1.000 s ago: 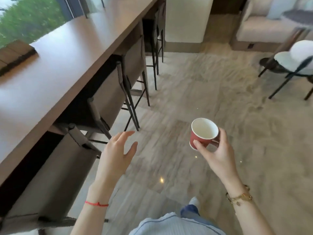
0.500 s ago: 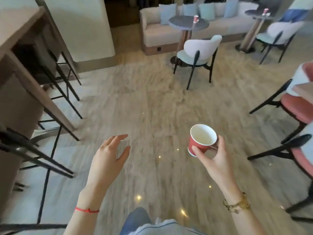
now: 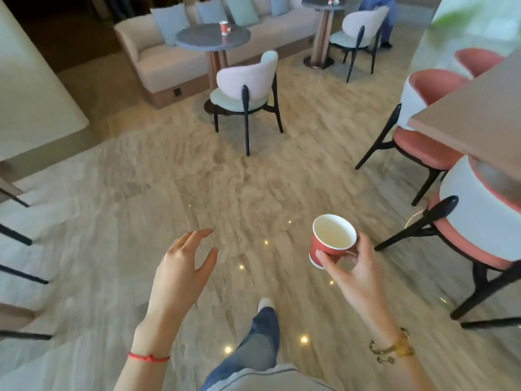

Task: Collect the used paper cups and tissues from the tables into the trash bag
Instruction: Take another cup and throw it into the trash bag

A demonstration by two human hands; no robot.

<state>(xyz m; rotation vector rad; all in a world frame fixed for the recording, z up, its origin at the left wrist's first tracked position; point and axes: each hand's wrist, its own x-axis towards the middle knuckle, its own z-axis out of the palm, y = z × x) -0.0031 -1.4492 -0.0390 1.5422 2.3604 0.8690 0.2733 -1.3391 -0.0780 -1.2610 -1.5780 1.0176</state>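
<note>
Paper cup (image 3: 329, 244): matt red outside, smooth white inside. Floor (image 3: 197, 187): polished veined stone, glossy, specular light spots near the cup. Beyond the cup: sofa (image 3: 158, 60) in matt cloth; round bench (image 3: 208, 39) with a dark, faintly reflective top.

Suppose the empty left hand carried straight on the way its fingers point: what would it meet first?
Probably nothing close. The left hand points up-frame over bare floor; farther along that line stands the white chair by the round table, though depth is hard to judge.

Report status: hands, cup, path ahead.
Right hand holds red cup, upright. Left hand open, empty. Another cup on round table ahead; chair before it. No trash bag in view.
</note>
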